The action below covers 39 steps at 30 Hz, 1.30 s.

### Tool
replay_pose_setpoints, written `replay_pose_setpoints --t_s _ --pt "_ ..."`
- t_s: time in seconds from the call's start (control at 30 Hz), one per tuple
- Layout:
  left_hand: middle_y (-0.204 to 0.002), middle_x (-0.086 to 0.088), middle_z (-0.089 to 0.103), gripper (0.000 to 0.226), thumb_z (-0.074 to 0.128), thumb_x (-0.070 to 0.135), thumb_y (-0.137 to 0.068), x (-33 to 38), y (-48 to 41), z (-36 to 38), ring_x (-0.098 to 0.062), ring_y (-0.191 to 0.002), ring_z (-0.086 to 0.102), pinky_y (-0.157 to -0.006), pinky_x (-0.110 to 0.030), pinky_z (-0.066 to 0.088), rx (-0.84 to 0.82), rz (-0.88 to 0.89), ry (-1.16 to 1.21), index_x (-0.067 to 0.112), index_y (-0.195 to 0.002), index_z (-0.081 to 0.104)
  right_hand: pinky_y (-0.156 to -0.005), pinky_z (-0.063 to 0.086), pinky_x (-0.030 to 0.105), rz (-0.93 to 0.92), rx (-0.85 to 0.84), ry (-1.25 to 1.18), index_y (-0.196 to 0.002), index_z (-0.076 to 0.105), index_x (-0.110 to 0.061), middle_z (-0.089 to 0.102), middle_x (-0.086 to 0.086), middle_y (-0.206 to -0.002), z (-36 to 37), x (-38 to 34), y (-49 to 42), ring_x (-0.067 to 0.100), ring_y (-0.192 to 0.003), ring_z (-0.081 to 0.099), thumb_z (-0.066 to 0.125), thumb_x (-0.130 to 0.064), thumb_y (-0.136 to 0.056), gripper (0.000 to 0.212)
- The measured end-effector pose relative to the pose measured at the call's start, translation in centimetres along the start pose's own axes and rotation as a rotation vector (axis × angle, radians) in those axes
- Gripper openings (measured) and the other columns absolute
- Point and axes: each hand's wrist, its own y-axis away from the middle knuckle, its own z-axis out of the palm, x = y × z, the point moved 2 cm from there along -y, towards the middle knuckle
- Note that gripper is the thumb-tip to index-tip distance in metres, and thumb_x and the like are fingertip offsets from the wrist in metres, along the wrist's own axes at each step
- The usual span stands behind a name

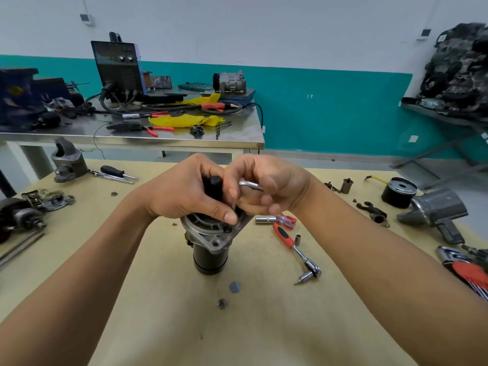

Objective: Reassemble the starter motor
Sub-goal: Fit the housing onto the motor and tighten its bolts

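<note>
Centre of counter [158,299]: starter motor [210,247] upright, black cylinder below, grey cast housing on top. Silver L-shaped hex key [250,185] upright at housing's 2 o'clock rim.

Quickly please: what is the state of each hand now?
Left hand: closed around the top of the starter motor.
Right hand: closed, holding an L-shaped hex key.

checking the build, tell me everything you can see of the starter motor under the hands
The motor stands upright on the tan table: black cylindrical body below, grey cast-metal flanged housing on top, with a bolt hole in the near lug. The left hand grips its top; the right hand holds a hex key pointing down at the housing's edge.
</note>
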Motion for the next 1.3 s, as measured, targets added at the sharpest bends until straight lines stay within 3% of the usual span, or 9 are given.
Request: replay_pose_setpoints --t_s 0.17,0.27,0.47,0.6,0.7,0.9,1.0,1.1,1.3 --pt "-0.079 0.005 0.074 0.02 0.09 0.03 -0.068 0.2 0.3 0.4 -0.01 -0.072 0.069 -0.071 -0.022 0.054 0.0 0.064 0.118 0.037 -0.076 0.072 -0.046 0.046 0.016 -0.036 0.191 0.148 -0.085 0.072 -0.009 0.061 0.002 -0.055 1.3 -0.3 -0.1 0.01 -0.042 0.057 0.09 -0.028 -0.067 0.032" --pt "-0.081 0.007 0.075 0.021 0.09 0.03 -0.069 0.3 0.4 0.7 -0.014 -0.074 0.07 -0.073 -0.024 0.055 0.008 0.074 0.105 0.037 -0.078 0.072 -0.053 0.037 0.037 -0.087 0.398 0.395 -0.073 0.069 -0.015 0.054 0.014 -0.064 2.4 -0.6 0.4 0.036 -0.052 0.048 0.092 -0.04 -0.06 0.036" --pt "-0.07 0.007 0.07 0.017 0.087 0.035 -0.072 0.2 0.5 0.6 -0.012 -0.065 0.067 -0.062 -0.018 0.051 0.05 0.082 0.032 0.028 -0.077 0.073 -0.046 0.028 0.016 -0.227 0.934 0.873 -0.056 0.045 -0.018 0.038 -0.009 -0.05 5.1 -1.3 0.3 0.005 -0.045 0.033 0.078 -0.02 -0.084 0.044" --pt "-0.083 -0.015 0.073 0.028 0.086 0.028 -0.075 -0.3 0.6 0.5 -0.036 -0.077 0.071 -0.068 -0.045 0.058 0.112 0.101 -0.02 0.007 -0.089 0.074 -0.042 0.028 0.014 -0.311 1.393 1.276 -0.049 0.038 -0.027 0.032 -0.012 -0.041 6.8 -0.7 -0.3 0.008 -0.041 0.038 0.071 -0.027 -0.091 0.053" --pt "-0.086 -0.023 0.072 0.038 0.085 0.033 -0.076 -0.5 0.8 0.5 -0.045 -0.08 0.069 -0.072 -0.06 0.055 0.152 0.093 -0.012 0.0 -0.092 0.072 -0.04 0.032 0.017 -0.252 1.569 1.165 -0.048 0.043 -0.022 0.037 -0.01 -0.041 6.7 -0.4 -0.4 0.007 -0.042 0.041 0.067 -0.027 -0.093 0.051" --pt "-0.081 -0.027 0.068 0.044 0.087 0.036 -0.072 0.0 0.7 0.7 -0.052 -0.076 0.062 -0.072 -0.068 0.049 0.138 0.056 -0.018 -0.002 -0.086 0.071 -0.034 0.039 0.016 0.042 1.371 0.886 -0.086 0.063 -0.022 0.057 -0.008 -0.045 6.0 -2.1 -0.1 0.002 -0.033 0.053 0.056 -0.024 -0.096 0.012" --pt "-0.072 -0.014 0.068 0.023 0.085 0.026 -0.072 -0.1 0.6 0.7 -0.039 -0.069 0.062 -0.069 -0.054 0.054 0.141 0.04 -0.016 0.008 -0.078 0.072 -0.04 0.047 0.023 0.133 1.168 0.8 -0.096 0.063 -0.021 0.063 0.002 -0.049 5.8 -3.2 0.3 0.015 -0.036 0.059 0.045 -0.013 -0.1 0.02" --pt "-0.068 0.0 0.067 0.013 0.084 0.023 -0.072 -0.1 0.7 0.9 -0.024 -0.064 0.061 -0.065 -0.035 0.052 0.129 0.037 -0.016 0.017 -0.076 0.073 -0.045 0.054 0.03 0.145 1.121 0.601 -0.132 0.054 -0.013 0.055 -0.004 -0.042 5.7 -3.3 0.7 0.018 -0.037 0.059 0.038 -0.004 -0.099 0.037" --pt "-0.074 -0.015 0.068 0.039 0.088 0.045 -0.069 0.0 0.8 0.6 -0.043 -0.069 0.062 -0.068 -0.053 0.054 0.143 0.033 0.035 0.011 -0.08 0.073 -0.053 0.061 0.041 -0.075 1.12 0.14 -0.117 0.059 -0.004 0.054 0.008 -0.075 6.9 -1.7 1.2 0.015 -0.04 0.054 0.039 0.001 -0.098 0.028"
